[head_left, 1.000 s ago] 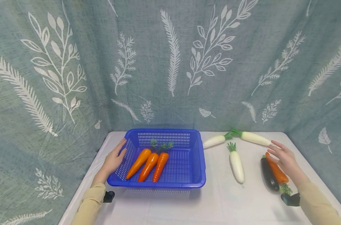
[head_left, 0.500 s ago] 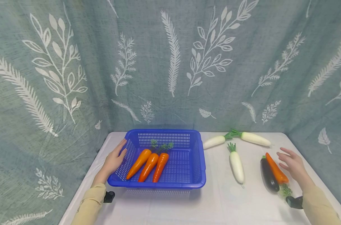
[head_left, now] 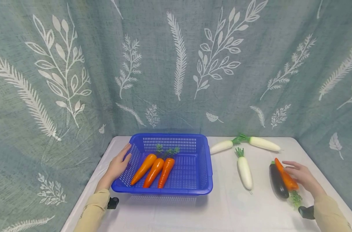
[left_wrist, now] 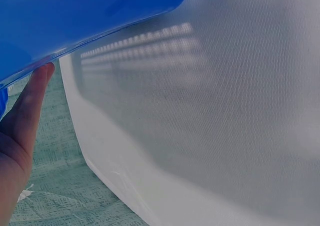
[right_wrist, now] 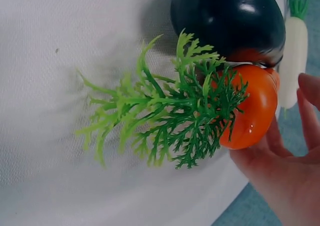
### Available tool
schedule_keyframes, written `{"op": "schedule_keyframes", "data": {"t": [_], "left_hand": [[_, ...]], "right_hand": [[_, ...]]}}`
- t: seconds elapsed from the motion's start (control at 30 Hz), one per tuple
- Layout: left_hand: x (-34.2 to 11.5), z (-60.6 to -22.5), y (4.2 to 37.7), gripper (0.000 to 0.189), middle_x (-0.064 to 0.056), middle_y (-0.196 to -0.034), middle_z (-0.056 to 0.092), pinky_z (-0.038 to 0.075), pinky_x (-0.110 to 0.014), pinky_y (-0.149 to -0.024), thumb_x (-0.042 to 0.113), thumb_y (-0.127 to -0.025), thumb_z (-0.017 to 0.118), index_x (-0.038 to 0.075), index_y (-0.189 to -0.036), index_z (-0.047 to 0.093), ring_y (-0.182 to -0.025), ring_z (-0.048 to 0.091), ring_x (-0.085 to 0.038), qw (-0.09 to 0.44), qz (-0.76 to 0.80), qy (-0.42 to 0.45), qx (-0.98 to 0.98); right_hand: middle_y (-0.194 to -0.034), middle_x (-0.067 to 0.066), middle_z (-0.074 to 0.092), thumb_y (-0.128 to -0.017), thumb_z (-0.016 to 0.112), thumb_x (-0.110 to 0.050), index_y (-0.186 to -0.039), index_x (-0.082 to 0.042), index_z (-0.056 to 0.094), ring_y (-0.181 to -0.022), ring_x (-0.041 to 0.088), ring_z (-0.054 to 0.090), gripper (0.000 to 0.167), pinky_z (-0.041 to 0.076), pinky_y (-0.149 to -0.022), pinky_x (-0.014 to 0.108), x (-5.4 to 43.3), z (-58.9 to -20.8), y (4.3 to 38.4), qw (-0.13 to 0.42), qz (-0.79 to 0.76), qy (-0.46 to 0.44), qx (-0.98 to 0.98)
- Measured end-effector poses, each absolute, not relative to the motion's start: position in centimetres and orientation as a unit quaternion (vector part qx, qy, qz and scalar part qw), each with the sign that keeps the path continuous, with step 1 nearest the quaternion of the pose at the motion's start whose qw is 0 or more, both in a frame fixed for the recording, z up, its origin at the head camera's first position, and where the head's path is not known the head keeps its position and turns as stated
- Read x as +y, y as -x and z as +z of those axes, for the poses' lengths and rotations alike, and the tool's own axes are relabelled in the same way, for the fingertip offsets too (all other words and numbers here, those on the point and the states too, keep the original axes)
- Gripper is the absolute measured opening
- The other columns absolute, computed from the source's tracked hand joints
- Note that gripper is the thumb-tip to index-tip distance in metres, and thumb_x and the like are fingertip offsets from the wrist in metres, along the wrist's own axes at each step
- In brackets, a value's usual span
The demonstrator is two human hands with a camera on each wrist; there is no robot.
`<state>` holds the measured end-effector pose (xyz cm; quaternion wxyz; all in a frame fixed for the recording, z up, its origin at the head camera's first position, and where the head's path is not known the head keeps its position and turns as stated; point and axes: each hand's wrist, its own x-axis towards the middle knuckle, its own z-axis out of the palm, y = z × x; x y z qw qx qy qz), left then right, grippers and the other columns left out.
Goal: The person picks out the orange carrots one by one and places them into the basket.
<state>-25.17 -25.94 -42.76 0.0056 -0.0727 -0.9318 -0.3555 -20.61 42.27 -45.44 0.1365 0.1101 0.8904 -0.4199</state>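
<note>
At the left side of the blue plastic basket [head_left: 205, 174], my left hand [head_left: 117, 165] lies with straight fingers along the rim. In the left wrist view its thumb [left_wrist: 37, 95] touches the basket's edge. My right hand [head_left: 303, 177] is beside an orange carrot [head_left: 285, 176], with its fingers loosely bent over the carrot's right side. In the right wrist view the hand [right_wrist: 280, 176] meets the carrot's side near its green leafy top [right_wrist: 165, 110]; whether it presses I cannot tell. A dark eggplant [head_left: 278, 182] lies against the carrot's left.
Three carrots [head_left: 154, 172] lie inside the basket, tops toward the back. On the white table [head_left: 222, 209] a white radish [head_left: 244, 172] lies between basket and eggplant. Two more radishes, one left [head_left: 221, 146] and one right [head_left: 264, 143], lie near the back edge. A patterned curtain [head_left: 164, 64] surrounds the table.
My right hand first drew back to the right from above the carrot and eggplant, then lowered to the carrot's right side. The left hand and basket have not moved.
</note>
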Motion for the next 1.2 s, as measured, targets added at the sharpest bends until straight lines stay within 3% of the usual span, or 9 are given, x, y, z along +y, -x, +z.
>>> {"op": "schedule_keyframes", "data": {"t": [0.17, 0.3, 0.4, 0.67, 1.2], "left_hand": [[-25.94, -42.81, 25.24, 0.049, -0.021, -0.155, 0.022, 0.020, -0.057, -0.115, 0.017, -0.103, 0.036, 0.000, -0.148, 0.027, -0.141, 0.024, -0.043, 0.008, -0.355, 0.073, -0.932], [-25.96, -42.82, 25.21, 0.049, -0.021, -0.155, 0.022, 0.020, -0.057, -0.115, 0.017, -0.103, 0.036, 0.000, -0.148, 0.027, -0.141, 0.024, -0.043, 0.008, -0.354, 0.073, -0.932], [-25.94, -42.80, 25.17, 0.049, -0.020, -0.155, 0.022, 0.020, -0.057, -0.115, 0.018, -0.103, 0.036, 0.000, -0.148, 0.027, -0.141, 0.024, -0.043, 0.006, -0.351, 0.074, -0.933], [-25.94, -43.00, 25.38, 0.049, -0.019, -0.156, 0.023, 0.020, -0.057, -0.115, 0.019, -0.103, 0.037, 0.001, -0.148, 0.028, -0.141, 0.024, -0.043, 0.007, -0.350, 0.072, -0.934], [-26.05, -43.20, 25.50, 0.049, -0.020, -0.156, 0.023, 0.020, -0.058, -0.114, 0.019, -0.103, 0.037, 0.001, -0.148, 0.028, -0.141, 0.024, -0.043, 0.007, -0.353, 0.074, -0.933]], "right_hand": [[-0.131, 0.036, 0.047, -0.095, 0.052, -0.027, -0.135, 0.012, 0.038, -0.094, 0.016, 0.062, 0.058, 0.054, -0.085, 0.043, 42.38, -45.71, 20.90, 0.154, -0.408, -0.112, 0.893], [-0.127, 0.036, 0.049, -0.094, 0.054, -0.024, -0.133, 0.011, 0.041, -0.088, 0.012, 0.059, 0.054, 0.052, -0.073, 0.028, 42.29, -45.80, 20.87, 0.163, -0.393, -0.101, 0.899], [-0.128, 0.038, 0.047, -0.093, 0.054, -0.021, -0.132, 0.011, 0.042, -0.086, 0.011, 0.056, 0.052, 0.048, -0.069, 0.024, 42.25, -45.82, 20.73, 0.167, -0.385, -0.084, 0.904], [-0.130, 0.040, 0.044, -0.092, 0.052, -0.014, -0.126, 0.013, 0.049, -0.089, 0.011, 0.052, 0.043, 0.047, -0.071, 0.023, 42.13, -45.50, 20.81, 0.157, -0.356, -0.034, 0.921], [-0.132, 0.041, 0.038, -0.091, 0.052, -0.016, -0.129, 0.011, 0.044, -0.085, 0.015, 0.054, 0.048, 0.047, -0.068, 0.026, 42.22, -45.65, 21.13, 0.188, -0.378, -0.070, 0.904]]}}
